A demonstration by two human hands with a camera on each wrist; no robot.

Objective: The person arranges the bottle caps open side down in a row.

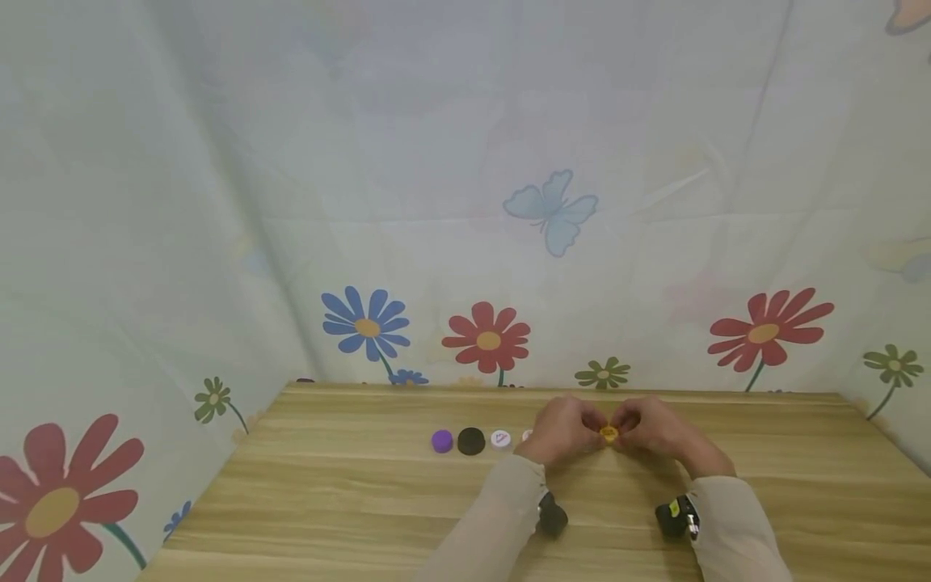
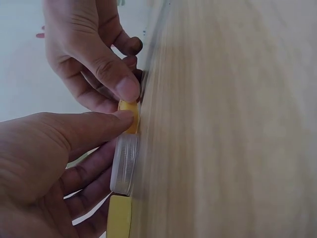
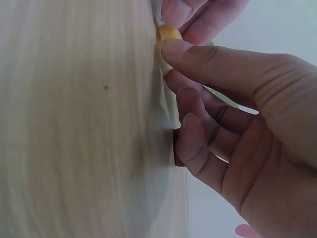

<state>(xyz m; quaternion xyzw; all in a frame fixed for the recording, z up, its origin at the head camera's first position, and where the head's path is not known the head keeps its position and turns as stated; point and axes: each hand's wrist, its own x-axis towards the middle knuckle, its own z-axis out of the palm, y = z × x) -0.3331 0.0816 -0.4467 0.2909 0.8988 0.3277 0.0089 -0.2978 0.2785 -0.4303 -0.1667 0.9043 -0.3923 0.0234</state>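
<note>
A small orange-yellow bottle cap [image 1: 608, 435] sits low at the wooden table, pinched from both sides. My left hand [image 1: 564, 428] holds its left side, with the thumb [image 2: 106, 124] laid against it. From the other side my right hand [image 1: 650, 424] pinches it, thumb [image 3: 213, 57] on the cap; its other fingers curl loosely beside the tabletop. Next to the orange cap in the left wrist view stands a clear-white ridged cap [image 2: 124, 163], then a yellow cap [image 2: 119, 216]. A dark red thing [image 3: 177, 148] is partly hidden behind my right fingers.
Left of my hands a purple cap [image 1: 442, 441], a black cap [image 1: 471, 441] and a white printed cap [image 1: 500, 439] line up on the wooden table [image 1: 349, 485]. Another whitish cap [image 1: 527, 435] is mostly covered by my left hand. A flowered cloth [image 1: 407, 162] hangs behind.
</note>
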